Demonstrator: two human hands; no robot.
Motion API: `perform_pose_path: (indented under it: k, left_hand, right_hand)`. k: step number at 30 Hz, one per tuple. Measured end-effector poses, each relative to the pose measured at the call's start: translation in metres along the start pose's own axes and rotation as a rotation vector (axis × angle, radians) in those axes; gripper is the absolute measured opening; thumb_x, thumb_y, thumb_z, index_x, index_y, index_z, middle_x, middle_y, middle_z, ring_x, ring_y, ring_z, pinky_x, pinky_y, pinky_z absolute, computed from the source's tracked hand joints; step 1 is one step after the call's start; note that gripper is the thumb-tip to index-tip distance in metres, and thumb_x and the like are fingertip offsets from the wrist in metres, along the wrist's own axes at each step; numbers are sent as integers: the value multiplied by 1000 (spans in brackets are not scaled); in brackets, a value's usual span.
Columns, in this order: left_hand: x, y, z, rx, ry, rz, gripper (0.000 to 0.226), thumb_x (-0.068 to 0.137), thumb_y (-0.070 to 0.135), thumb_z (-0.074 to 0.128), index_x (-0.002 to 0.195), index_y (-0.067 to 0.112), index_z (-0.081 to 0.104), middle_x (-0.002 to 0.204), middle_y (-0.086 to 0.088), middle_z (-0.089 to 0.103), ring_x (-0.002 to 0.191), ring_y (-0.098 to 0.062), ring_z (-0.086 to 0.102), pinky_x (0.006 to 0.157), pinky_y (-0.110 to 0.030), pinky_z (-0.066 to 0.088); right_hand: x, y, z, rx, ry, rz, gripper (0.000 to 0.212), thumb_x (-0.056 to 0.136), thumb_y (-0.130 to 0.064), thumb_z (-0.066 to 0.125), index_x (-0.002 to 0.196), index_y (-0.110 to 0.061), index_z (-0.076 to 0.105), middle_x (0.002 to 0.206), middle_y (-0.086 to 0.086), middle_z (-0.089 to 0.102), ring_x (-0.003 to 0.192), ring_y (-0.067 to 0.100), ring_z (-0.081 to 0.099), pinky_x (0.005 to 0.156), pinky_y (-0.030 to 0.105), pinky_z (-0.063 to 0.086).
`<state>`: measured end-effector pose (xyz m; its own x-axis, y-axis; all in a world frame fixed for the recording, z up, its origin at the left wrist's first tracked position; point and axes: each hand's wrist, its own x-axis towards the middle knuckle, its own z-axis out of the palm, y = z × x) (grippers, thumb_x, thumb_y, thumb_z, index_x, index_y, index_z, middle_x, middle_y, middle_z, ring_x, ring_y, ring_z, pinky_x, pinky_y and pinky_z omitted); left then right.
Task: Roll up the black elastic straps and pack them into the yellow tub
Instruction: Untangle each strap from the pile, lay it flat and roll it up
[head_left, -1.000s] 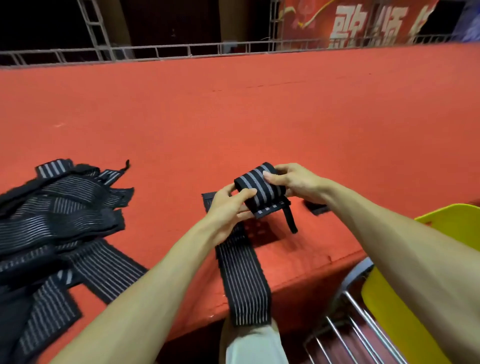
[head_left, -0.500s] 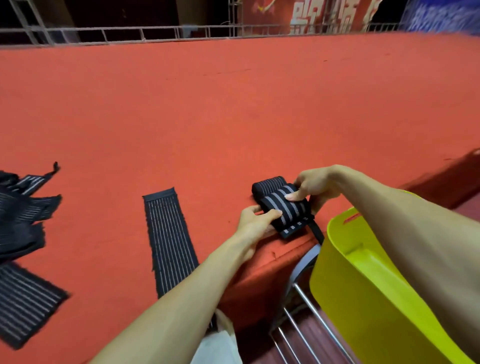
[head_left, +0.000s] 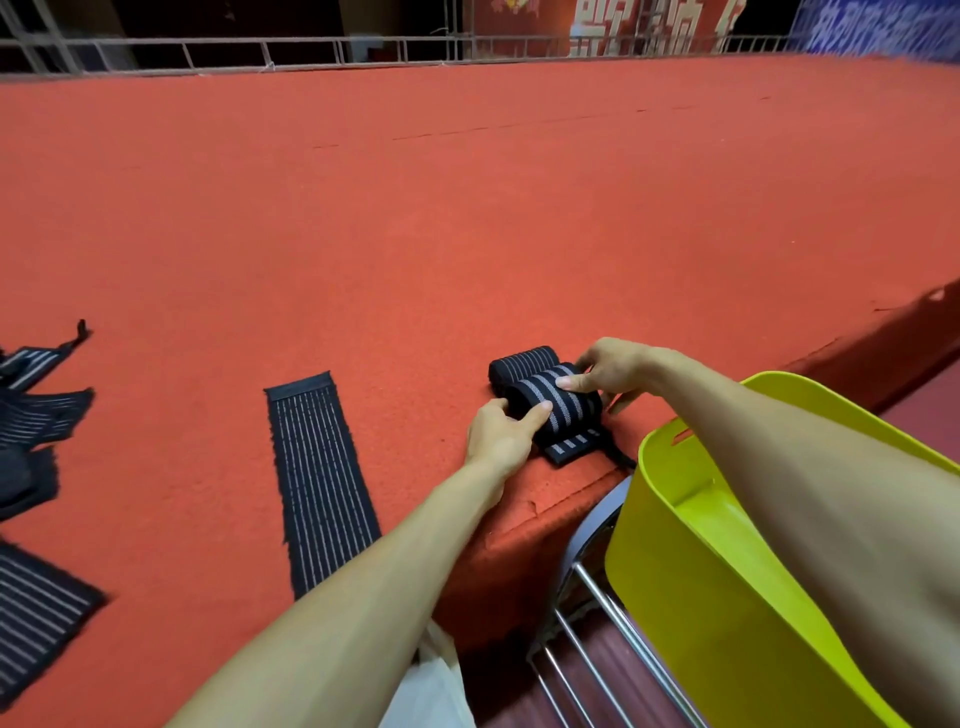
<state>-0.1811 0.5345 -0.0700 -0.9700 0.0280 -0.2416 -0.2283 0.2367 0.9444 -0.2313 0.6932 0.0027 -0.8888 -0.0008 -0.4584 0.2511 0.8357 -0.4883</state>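
Between the two hands, at the near edge of the red carpet (head_left: 467, 234), sits a rolled strap (head_left: 563, 402), black with broad grey stripes. The left hand (head_left: 501, 428) grasps its left end, thumb laid over the top. The right hand (head_left: 608, 371) grasps the other end, thumb on the stripes and fingers curled down the far side. The roll's loose end (head_left: 569, 447) lies flat on the carpet just under the grip, toward the person, and a thin black loop (head_left: 618, 457) trails from it over the carpet's edge.

Touching the held roll on its far side is a second roll (head_left: 522, 361) with finer stripes; no hand is on it. Just to the right of the grip and lower stands the yellow tub (head_left: 675, 545), on a metal rack (head_left: 587, 649) and partly hidden by the right forearm; what shows of its inside holds no straps. Left of the grip a flat strap (head_left: 319, 478) lies unrolled, running off the near edge. Well off to the left is a heap of straps (head_left: 36, 415), loose and tangled.
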Motion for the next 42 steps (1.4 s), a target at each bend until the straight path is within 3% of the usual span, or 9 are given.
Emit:
perform_pose_path:
  k: [3, 6, 9, 16, 21, 26, 36, 39, 42]
  left_hand:
    - [-9, 10, -12, -42, -45, -11, 52, 90, 42, 63, 131, 11, 51, 113, -17, 66, 66, -17, 59, 58, -25, 48]
    - [-13, 9, -37, -32, -8, -11, 40, 94, 33, 58, 130, 16, 51, 111, -10, 63, 68, -17, 56, 68, -30, 48]
    - [-25, 11, -81, -45, 57, 23, 30, 95, 23, 57, 124, 18, 55, 93, 0, 59, 71, -17, 56, 71, -34, 52]
    - [-67, -13, -219, 121, 223, 118, 16, 92, 10, 56, 100, 20, 66, 94, 1, 63, 82, -15, 58, 79, -32, 50]
    - [-106, -47, -307, 277, 308, 165, 16, 90, 8, 59, 92, 21, 69, 78, 6, 63, 80, -14, 59, 78, -27, 45]
    - [-144, -88, -390, 395, 477, 166, 17, 88, 10, 62, 93, 23, 71, 89, 9, 68, 88, -7, 60, 84, -20, 42]
    - [-120, -146, -480, 884, 748, 430, 25, 84, 19, 55, 102, 17, 71, 99, 3, 65, 101, -19, 56, 95, -31, 35]
    - [-102, -162, -482, 918, 726, 384, 31, 88, 22, 51, 112, 15, 69, 108, 0, 64, 106, -21, 56, 100, -33, 35]
    - [-96, -176, -478, 909, 760, 375, 35, 89, 25, 46, 111, 14, 70, 108, 1, 66, 105, -20, 57, 101, -36, 37]
  right_hand:
    - [-6, -6, 0, -144, 134, 8, 59, 85, -43, 71, 126, -2, 58, 110, 14, 63, 93, 29, 65, 74, 37, 58]
    - [-16, -24, 5, -258, 366, -74, 56, 81, -36, 75, 126, -6, 59, 126, 17, 58, 117, 31, 56, 96, 34, 47]
    - [-29, -55, 23, -222, 451, -230, 39, 82, -24, 70, 118, -9, 64, 124, 17, 58, 117, 30, 55, 97, 31, 43]
    - [-53, -162, 106, -178, 221, -588, 22, 88, -23, 68, 108, -13, 70, 108, 7, 70, 94, 16, 60, 75, 20, 37]
    - [-60, -229, 171, -138, 105, -706, 14, 89, -21, 67, 101, -15, 72, 98, -2, 71, 87, 8, 57, 75, 19, 38]
    - [-62, -290, 230, -101, -2, -796, 3, 89, -20, 67, 91, -21, 70, 83, -8, 67, 80, 8, 60, 73, 22, 44]
    - [-24, -364, 309, -36, -63, -739, 5, 89, -16, 65, 89, -17, 69, 74, -8, 65, 69, 9, 59, 84, 34, 53]
    - [-4, -383, 331, 56, -16, -669, 7, 87, -18, 66, 94, -17, 69, 88, 0, 71, 84, 19, 68, 90, 40, 53]
    - [13, -400, 350, 134, 51, -584, 28, 87, -25, 69, 111, -10, 65, 106, 5, 69, 102, 23, 65, 91, 29, 47]
